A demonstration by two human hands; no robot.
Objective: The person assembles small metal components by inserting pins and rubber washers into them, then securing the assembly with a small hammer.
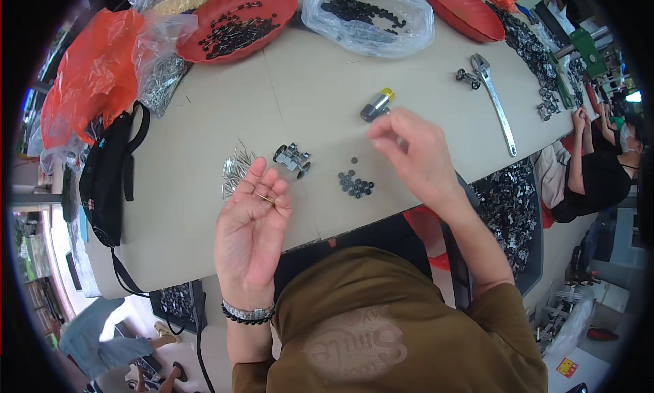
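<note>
My left hand (253, 219) is turned palm up above the table, with its fingers curled around a thin metal pin (266, 199). Just beyond its fingertips stands a small grey metal toy-like chassis (291, 160) with black wheels. My right hand (415, 154) has thumb and forefinger pinched together; whatever lies between them is too small to make out. Right beside its far edge is a small hammer (377, 105) with a yellow-tipped silver head. The hammer's handle runs out of sight under that hand, so I cannot tell if it is gripped.
Loose metal pins (235, 168) and small black wheels (355, 183) lie nearby. Farther back are a red tray (286, 4), a plastic bag (415, 42) of black parts and an orange bag (95, 72). An adjustable wrench (499, 110) rests right; a black pouch (105, 182) left. A co-worker (599, 168) sits right.
</note>
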